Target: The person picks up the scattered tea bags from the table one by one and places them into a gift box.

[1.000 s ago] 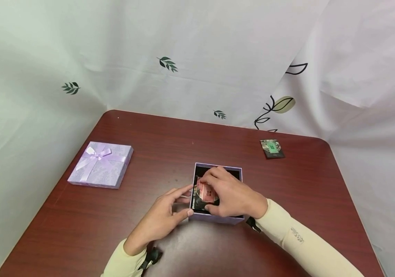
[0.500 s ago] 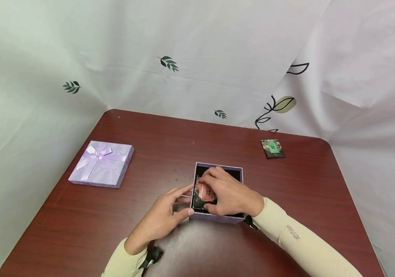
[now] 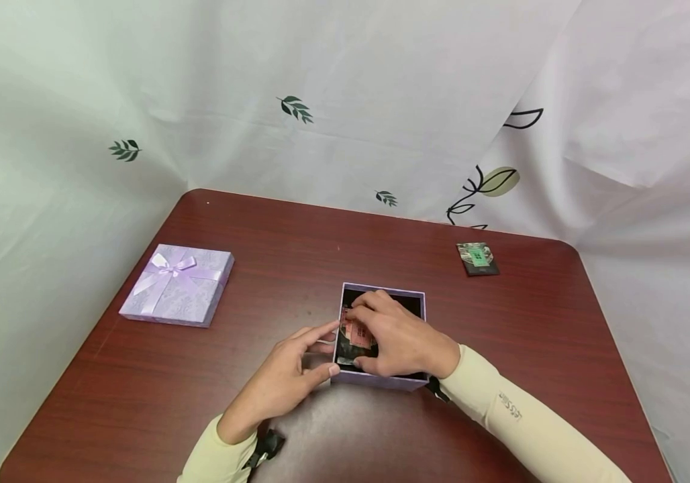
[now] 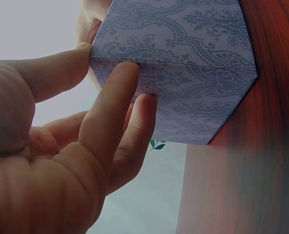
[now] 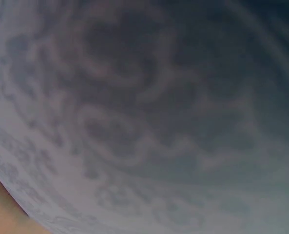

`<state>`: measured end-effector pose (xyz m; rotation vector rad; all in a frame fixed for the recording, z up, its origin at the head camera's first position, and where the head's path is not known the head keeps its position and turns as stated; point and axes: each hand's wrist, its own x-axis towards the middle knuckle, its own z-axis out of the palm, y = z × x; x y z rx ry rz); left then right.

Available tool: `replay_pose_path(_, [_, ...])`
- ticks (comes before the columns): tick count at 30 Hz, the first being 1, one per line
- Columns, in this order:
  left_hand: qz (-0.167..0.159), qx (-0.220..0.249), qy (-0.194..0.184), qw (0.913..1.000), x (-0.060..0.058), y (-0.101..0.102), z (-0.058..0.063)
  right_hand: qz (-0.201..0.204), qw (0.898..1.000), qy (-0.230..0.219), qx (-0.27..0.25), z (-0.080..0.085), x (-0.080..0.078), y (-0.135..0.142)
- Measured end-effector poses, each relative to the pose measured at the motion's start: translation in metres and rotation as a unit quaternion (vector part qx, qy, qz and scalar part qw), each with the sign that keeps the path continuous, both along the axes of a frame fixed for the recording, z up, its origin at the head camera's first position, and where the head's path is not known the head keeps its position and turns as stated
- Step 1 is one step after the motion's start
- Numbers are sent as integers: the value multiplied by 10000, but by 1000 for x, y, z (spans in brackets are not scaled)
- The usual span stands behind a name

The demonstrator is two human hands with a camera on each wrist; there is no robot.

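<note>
In the head view an uncovered lilac box with a dark inside sits before me. My right hand reaches into it, holding a dark packet with a pink label between the fingers at its far end and the thumb near its near end. The packet lies at the box's left side, partly covered by that hand. My left hand touches the box's left wall with fairly straight fingers, the thumb at the near-left corner. The left wrist view shows these fingertips on the patterned wall. The right wrist view shows only blurred box pattern.
A lilac lid with a ribbon bow lies at the left of the brown table. Towards the back right is another dark packet, with a green label. White leaf-printed cloth hangs behind the table.
The pink-labelled packet has settled slightly lower and flatter inside the box, with the right hand's fingers shifting a little around it. My left hand stays at the box's left side.
</note>
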<state>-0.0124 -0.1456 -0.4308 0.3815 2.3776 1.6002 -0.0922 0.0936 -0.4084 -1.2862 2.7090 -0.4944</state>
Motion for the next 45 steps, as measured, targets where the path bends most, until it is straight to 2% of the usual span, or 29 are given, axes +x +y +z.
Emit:
replay_pose_path(5, [15, 50, -38, 10000, 0, 1, 1, -11, 9997, 9, -229, 5, 0, 3])
replay_pose_path(11, [72, 22, -59, 10000, 0, 2, 1, -276, 9974, 83, -659, 18, -6, 15])
replay_pose_path(18, [68, 28, 77, 9999, 1, 3, 1, -988, 9893, 176, -1061, 33, -19, 38])
replay_pose_path(23, [54, 56, 47, 10000, 1, 3, 2, -1504, 9801, 415, -1226, 38, -34, 56])
replay_pose_path(27, [40, 83, 48, 9999, 2, 2, 2, -1866, 9736, 562, -1190, 37, -46, 72])
replay_pose_path(32, [44, 41, 81, 9999, 1, 3, 1, -2326, 9662, 520, -983, 33, -63, 94])
replay_pose_path(37, [72, -17, 43, 10000, 1, 4, 1, -2781, 9560, 348, -863, 26, -80, 115])
replay_pose_path(45, [49, 31, 55, 10000, 2, 4, 2, -3569, 9325, -30, -555, 7, -105, 144])
